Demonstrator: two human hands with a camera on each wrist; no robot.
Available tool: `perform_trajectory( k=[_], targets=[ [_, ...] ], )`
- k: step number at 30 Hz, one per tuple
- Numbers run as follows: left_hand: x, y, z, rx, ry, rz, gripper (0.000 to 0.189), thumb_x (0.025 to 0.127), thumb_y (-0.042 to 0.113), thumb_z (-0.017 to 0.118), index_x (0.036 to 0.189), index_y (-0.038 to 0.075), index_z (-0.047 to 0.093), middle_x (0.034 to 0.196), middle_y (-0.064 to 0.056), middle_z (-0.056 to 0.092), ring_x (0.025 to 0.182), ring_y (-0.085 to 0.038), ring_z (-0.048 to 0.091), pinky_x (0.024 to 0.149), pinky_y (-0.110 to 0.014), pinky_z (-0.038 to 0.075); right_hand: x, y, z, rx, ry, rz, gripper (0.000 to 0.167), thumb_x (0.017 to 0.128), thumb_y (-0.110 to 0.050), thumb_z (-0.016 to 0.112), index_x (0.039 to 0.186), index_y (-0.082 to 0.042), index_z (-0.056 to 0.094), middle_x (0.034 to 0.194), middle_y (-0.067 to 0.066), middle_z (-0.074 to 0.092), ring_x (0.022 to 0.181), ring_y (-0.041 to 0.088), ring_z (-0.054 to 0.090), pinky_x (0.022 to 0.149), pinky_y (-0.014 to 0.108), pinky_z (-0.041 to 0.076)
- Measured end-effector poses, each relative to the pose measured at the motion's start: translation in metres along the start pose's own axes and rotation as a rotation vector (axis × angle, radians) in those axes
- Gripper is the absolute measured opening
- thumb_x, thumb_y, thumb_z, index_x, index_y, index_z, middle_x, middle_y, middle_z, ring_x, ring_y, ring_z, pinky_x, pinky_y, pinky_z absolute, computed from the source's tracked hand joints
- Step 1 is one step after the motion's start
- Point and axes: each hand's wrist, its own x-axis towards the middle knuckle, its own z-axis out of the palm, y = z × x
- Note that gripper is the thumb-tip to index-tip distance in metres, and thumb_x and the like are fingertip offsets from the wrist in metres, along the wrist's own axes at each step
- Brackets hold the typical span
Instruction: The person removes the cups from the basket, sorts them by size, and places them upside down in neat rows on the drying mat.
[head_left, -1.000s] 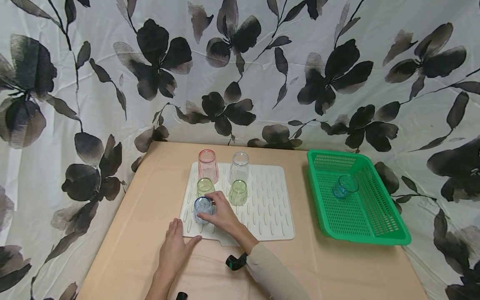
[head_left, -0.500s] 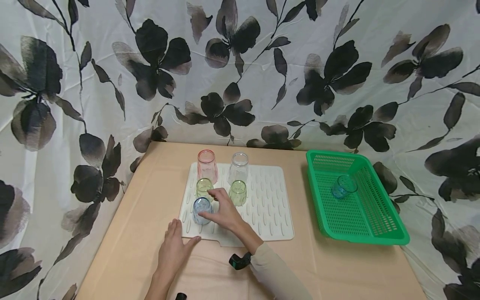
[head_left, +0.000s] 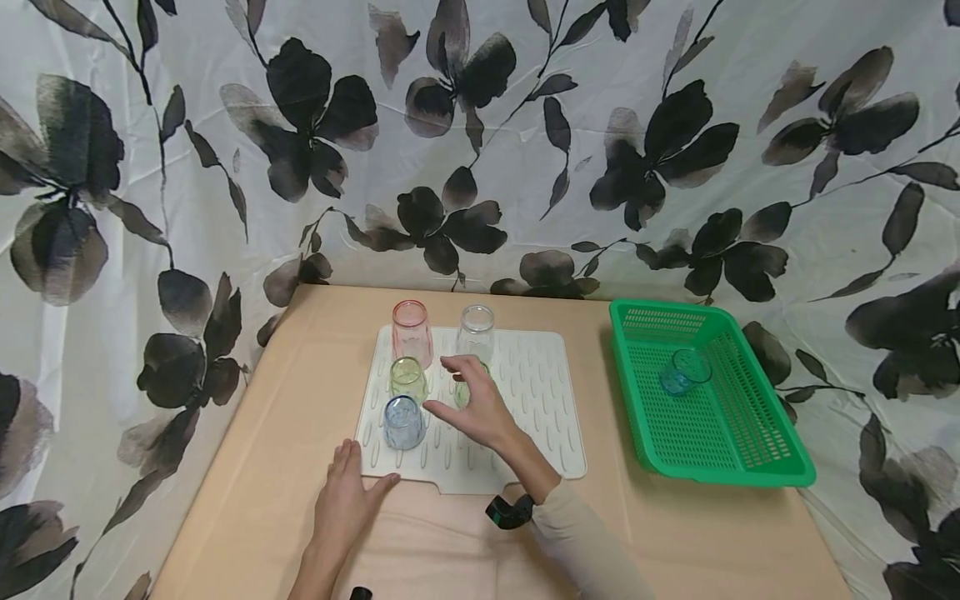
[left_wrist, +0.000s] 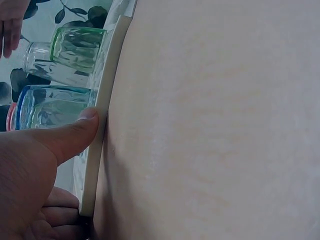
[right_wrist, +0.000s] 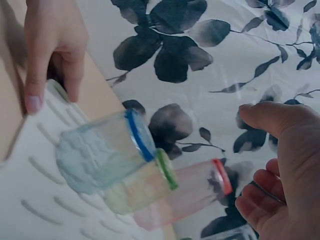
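Observation:
My right hand (head_left: 480,408) hovers over the white ridged drying mat (head_left: 528,417), thumb and fingers spread, holding nothing. A blue-rimmed glass (head_left: 403,423) stands upright on the mat just left of its thumb. Behind that glass stand a green-rimmed glass (head_left: 408,379) and a red-rimmed glass (head_left: 412,333) in one row. A clear glass (head_left: 476,329) stands to their right; in front of it a second green glass (left_wrist: 79,48) is partly hidden by my right hand in the head view. My left hand (head_left: 345,500) rests at the mat's front left corner, thumb against the front edge.
A green plastic basket (head_left: 735,482) stands on the right of the table (head_left: 615,533), with a blue-green glass (head_left: 685,372) lying tilted in it. A floral curtain (head_left: 540,167) hangs behind the table and along its sides.
My right hand has let go of the blue-rimmed glass and moved right and slightly back, now overlapping the right green glass. The blue-rimmed glass stays on the mat. My left hand has stayed put.

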Motion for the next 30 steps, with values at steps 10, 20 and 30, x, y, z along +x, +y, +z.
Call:
perform_trajectory(
  k=[10,20,30],
  targets=[
    [0.001,0.001,0.0,-0.013,-0.008,-0.008,0.102,0.088,0.046,0.074,0.152,-0.015,0.023,0.16,-0.036,0.019,0.149,-0.054,0.016,0.119,-0.067,0.024,0.0,0.007,-0.049,-0.077,0.116,-0.006,0.066,0.082,-0.029,0.082,0.138,-0.008,0.055,0.132,0.011,0.056,0.117,0.027,0.061,0.098,0.044,0.057],
    [0.0,0.001,-0.002,-0.007,-0.015,-0.02,0.102,0.088,0.046,0.074,0.152,-0.014,0.022,0.16,-0.036,0.018,0.148,-0.055,0.016,0.118,-0.068,0.025,-0.01,0.032,-0.097,-0.121,0.216,0.036,0.065,0.082,-0.025,0.083,0.137,-0.005,0.055,0.132,0.015,0.057,0.118,0.031,0.059,0.101,0.049,0.054],
    [-0.002,0.002,-0.002,-0.002,-0.009,-0.021,0.102,0.087,0.044,0.076,0.152,-0.014,0.023,0.159,-0.037,0.019,0.147,-0.056,0.018,0.117,-0.068,0.026,-0.025,0.054,-0.151,-0.156,0.357,0.113,0.064,0.083,-0.019,0.081,0.138,0.0,0.054,0.131,0.022,0.056,0.116,0.037,0.057,0.101,0.054,0.051]
  ],
)
